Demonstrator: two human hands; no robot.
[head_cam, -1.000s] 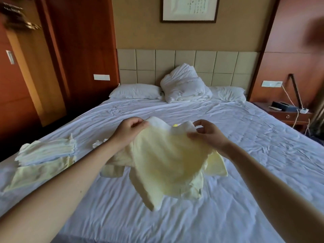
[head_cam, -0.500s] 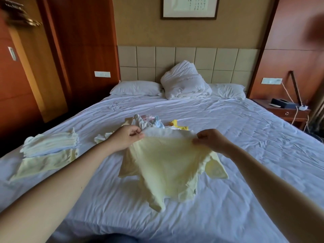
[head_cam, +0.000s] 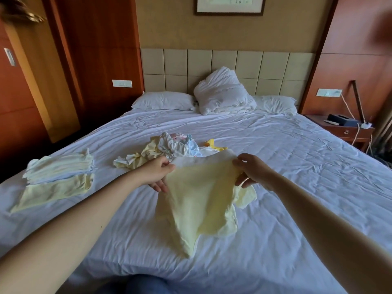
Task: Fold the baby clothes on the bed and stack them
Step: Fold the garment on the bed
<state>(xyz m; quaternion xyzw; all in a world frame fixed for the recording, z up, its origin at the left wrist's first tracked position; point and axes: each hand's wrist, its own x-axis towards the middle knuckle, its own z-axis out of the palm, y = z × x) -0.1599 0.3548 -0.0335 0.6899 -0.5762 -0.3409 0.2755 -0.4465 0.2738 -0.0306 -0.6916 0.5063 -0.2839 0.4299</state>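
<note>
Arms stretch forward over the bed [head_cam: 297, 166], both bare, with your hands level and a little apart above the white sheet. Your left hand [head_cam: 158, 174] pinches the upper left edge of the pale yellow baby garment [head_cam: 201, 200], thumb on top and fingers angled down behind the cloth. Your right hand [head_cam: 252, 172] grips the upper right edge the same way, thumb over the cloth and fingers curled beneath it. Between the two hands the top edge runs taut, with a white lining showing along it. From there the garment hangs toward you and narrows to a point that appears to rest on the sheet; one short sleeve sticks out just under your right hand.

Just beyond your hands lies the heap of unfolded baby clothes [head_cam: 171, 146], a tangle of white, pale blue, pink and yellow pieces. Well off to your left, near the bed's edge, sits the folded stack [head_cam: 61, 168], with a flat yellow piece [head_cam: 53, 193] partly under its near side. Two pillows [head_cam: 163, 100] and a bundled duvet [head_cam: 222, 92] lie at the headboard.
</note>
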